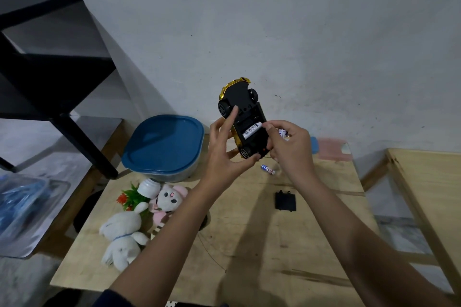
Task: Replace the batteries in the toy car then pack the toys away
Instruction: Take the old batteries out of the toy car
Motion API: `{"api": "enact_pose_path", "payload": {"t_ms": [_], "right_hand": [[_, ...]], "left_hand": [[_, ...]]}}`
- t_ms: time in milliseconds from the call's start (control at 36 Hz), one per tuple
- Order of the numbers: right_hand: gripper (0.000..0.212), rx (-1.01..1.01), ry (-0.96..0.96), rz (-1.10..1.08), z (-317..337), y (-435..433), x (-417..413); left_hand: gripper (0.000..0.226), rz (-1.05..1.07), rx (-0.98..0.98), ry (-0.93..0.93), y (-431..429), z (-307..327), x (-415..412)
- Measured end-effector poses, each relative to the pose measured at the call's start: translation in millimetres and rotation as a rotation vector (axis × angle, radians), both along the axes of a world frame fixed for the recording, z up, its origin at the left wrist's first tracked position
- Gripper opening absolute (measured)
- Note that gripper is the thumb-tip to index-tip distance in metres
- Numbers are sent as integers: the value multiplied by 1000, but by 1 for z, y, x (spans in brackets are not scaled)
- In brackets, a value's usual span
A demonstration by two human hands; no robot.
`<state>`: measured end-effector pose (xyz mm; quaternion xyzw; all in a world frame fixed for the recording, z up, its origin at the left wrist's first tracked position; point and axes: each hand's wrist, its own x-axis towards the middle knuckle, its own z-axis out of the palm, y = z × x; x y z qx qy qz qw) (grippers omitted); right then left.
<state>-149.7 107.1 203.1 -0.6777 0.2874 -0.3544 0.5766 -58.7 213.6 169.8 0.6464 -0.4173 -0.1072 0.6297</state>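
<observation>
the left hand (224, 154) held the toy car (240, 99) upside down in the air above the wooden table (274, 244), its thumb curled under the near end by a wheel, its fingers wrapped behind the gold body and its index finger laid straight along the black underside. the car's battery compartment (245, 121) stood open, and one white battery (252, 130) lay in it. the right hand (289, 147) was curled, its fingertips touching the end of that battery, while spare batteries (282, 133) sat gripped between its fingers.

on the table just below the hands lay a loose battery (268, 170), and nearer the person the black compartment cover (286, 200) lay flat, apart from it. at the table's far left corner stood a clear container (174, 177) with its blue lid (164, 147) on; what it held could not be told. in front of it lay a white plush rabbit (122, 237), a pink and white plush toy (169, 198) and a small artificial plant (139, 193) tipped on its side, all touching one another.
</observation>
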Motion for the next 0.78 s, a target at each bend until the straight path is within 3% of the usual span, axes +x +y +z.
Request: {"api": "enact_pose_path", "payload": {"t_ms": [583, 778], "right_hand": [[22, -85, -5, -81, -10, 6, 2], [14, -100, -11, -23, -1, -8, -6]], "left_hand": [[98, -4, 1, -19, 0, 2, -7], [99, -47, 22, 55, 5, 3, -2]]}}
